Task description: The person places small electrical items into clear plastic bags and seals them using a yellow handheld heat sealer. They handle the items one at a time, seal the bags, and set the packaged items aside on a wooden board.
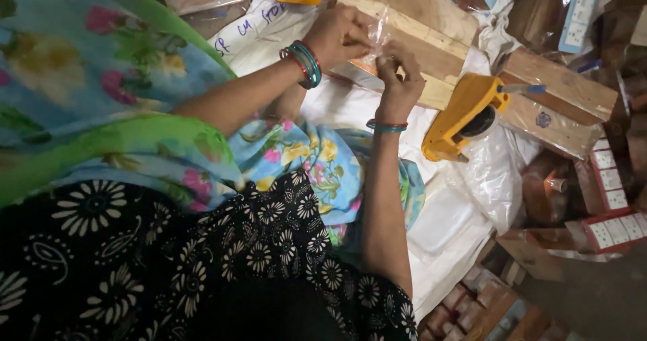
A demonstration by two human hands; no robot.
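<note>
Both hands meet over the clear plastic bag (381,27) that wraps a wooden board (411,24). The left hand (340,34) pinches the film from the left, fingers closed on it; the right hand (399,78) pinches it from below, though its grip is perhaps only on a fold. The board's long axis runs away to the upper right. A yellow tape dispenser (461,115) lies just right of the right hand.

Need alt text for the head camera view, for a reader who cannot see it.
Both hands, the left hand and the right hand, pinch a clear plastic wrapper over a wooden board. A yellow tape dispenser lies to the right on white sheeting, with more wrapped boards around.
</note>
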